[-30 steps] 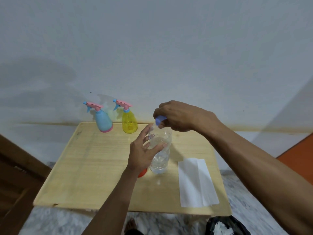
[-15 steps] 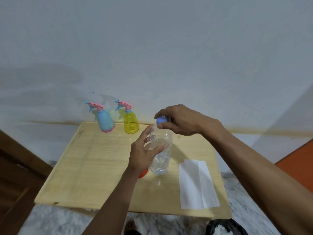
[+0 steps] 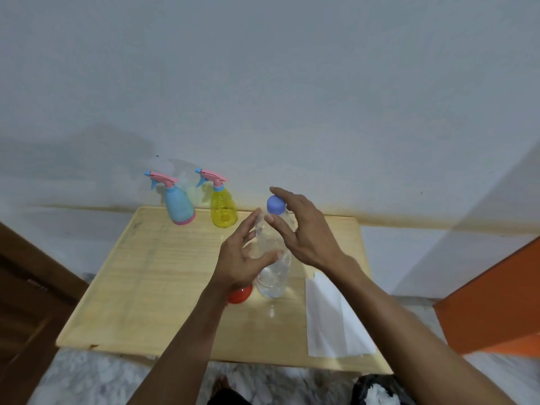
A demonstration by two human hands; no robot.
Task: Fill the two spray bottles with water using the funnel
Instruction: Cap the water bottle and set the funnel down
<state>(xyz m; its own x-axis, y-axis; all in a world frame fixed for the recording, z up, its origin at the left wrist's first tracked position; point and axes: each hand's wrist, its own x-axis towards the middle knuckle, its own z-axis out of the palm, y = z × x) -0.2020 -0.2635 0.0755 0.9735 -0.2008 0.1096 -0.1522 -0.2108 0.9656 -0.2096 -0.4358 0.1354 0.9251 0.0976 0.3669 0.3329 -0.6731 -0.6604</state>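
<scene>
A blue spray bottle and a yellow spray bottle, both with pink trigger heads on, stand at the table's far edge by the wall. A clear water bottle with a blue cap stands upright mid-table. My left hand wraps its left side, thumb across the front. My right hand hovers just right of the neck, fingers spread, off the cap. A red-orange funnel lies on the table, mostly hidden behind my left wrist.
The wooden table stands against a pale wall. A white paper towel lies at its right front. A black bag sits on the floor below. Dark wooden furniture is at left, an orange panel at right.
My right hand has let go of the blue cap and spread its fingers, shifting down beside the bottle's neck. The cap stays on the bottle. My left hand keeps its hold.
</scene>
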